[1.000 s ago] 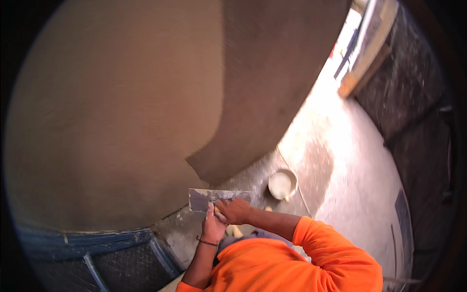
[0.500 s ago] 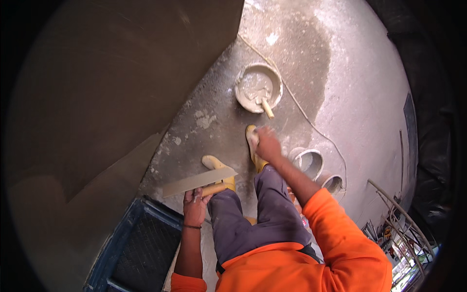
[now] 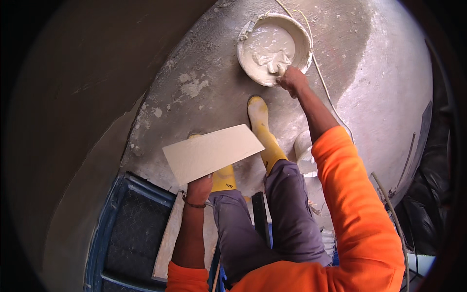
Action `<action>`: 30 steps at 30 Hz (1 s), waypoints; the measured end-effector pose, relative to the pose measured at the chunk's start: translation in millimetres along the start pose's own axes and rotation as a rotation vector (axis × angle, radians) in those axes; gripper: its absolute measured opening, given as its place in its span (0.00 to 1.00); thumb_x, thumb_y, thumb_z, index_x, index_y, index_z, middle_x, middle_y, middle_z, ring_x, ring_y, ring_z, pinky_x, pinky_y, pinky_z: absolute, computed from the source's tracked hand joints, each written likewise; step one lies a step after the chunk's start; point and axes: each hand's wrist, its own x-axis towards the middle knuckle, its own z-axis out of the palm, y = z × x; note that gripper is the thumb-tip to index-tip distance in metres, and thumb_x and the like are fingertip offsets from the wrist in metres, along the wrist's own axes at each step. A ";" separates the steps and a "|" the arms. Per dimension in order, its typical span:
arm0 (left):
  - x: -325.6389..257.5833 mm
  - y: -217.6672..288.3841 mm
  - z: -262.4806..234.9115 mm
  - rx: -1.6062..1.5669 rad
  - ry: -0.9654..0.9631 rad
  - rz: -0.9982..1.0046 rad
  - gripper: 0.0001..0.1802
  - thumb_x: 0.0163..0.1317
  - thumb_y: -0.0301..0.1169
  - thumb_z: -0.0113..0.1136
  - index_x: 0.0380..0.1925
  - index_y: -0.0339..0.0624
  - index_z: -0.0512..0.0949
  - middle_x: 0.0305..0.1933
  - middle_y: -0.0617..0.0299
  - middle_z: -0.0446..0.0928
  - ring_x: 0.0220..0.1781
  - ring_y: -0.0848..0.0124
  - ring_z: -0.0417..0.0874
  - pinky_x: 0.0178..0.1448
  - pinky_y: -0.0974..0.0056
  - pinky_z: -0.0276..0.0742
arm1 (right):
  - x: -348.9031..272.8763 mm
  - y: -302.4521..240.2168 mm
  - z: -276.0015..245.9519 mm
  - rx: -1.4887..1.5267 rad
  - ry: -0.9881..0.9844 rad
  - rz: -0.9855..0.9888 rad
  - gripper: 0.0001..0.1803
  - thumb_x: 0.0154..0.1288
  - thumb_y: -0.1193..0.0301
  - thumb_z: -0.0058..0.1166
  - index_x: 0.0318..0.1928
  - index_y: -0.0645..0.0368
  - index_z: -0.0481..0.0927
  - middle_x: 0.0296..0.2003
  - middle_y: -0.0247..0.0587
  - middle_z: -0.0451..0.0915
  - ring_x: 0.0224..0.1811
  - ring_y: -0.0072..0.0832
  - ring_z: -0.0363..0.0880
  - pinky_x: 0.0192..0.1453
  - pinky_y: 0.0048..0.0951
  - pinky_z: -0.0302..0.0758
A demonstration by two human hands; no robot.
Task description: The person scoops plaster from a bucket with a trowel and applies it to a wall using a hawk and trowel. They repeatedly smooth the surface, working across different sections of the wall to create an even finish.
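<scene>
My left hand (image 3: pixel 200 189) is closed under the near edge of a flat rectangular plastering trowel (image 3: pixel 214 152), its pale blade face up. The trowel's handle is hidden beneath the blade. My right hand (image 3: pixel 293 82) reaches to the near right rim of a round bucket (image 3: pixel 303 43), wrapped round the handle of a tool whose other end lies in the wet mix. That tool's coated part (image 3: pixel 280 69) shows just past my fingers; its full shape is buried. Smooth, pale grey plaster (image 3: pixel 269 41) fills the bucket's bottom, with a stirred lump near the tool.
A large plastered wall (image 3: pixel 73 97) rises on the left. My yellow boots (image 3: pixel 259 114) stand on the spattered floor (image 3: pixel 165 117). A cable (image 3: pixel 323 80) runs past the bucket's right side. Another pale bucket (image 3: pixel 304 148) is partly behind my right arm. A blue-framed panel (image 3: pixel 111 219) lies at lower left.
My right hand has moved forward from above my boot and taken hold of the tool handle at the bucket. The trowel in my left hand has turned from near edge-on to flat.
</scene>
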 end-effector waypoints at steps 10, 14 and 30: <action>61.5 -21.0 -17.6 0.030 -0.104 -0.245 0.20 0.73 0.34 0.57 0.60 0.36 0.78 0.61 0.44 0.80 0.65 0.47 0.77 0.69 0.50 0.70 | -3.2 21.2 15.1 0.001 0.157 -0.129 0.25 0.63 0.60 0.65 0.54 0.59 0.71 0.44 0.58 0.85 0.47 0.56 0.85 0.52 0.52 0.81; 98.1 -26.5 -30.9 0.139 -0.024 -0.094 0.18 0.71 0.29 0.57 0.58 0.36 0.79 0.59 0.44 0.81 0.63 0.46 0.78 0.67 0.48 0.73 | 6.1 34.1 36.9 0.134 0.157 -0.267 0.25 0.63 0.60 0.65 0.54 0.59 0.73 0.43 0.58 0.86 0.49 0.56 0.84 0.54 0.52 0.80; 231.2 23.7 42.6 0.051 0.045 0.570 0.22 0.68 0.36 0.65 0.61 0.46 0.78 0.61 0.54 0.80 0.64 0.56 0.80 0.68 0.52 0.74 | -192.0 119.3 -59.8 -0.119 0.665 -0.777 0.22 0.54 0.62 0.72 0.47 0.56 0.80 0.42 0.43 0.84 0.31 0.37 0.84 0.33 0.38 0.79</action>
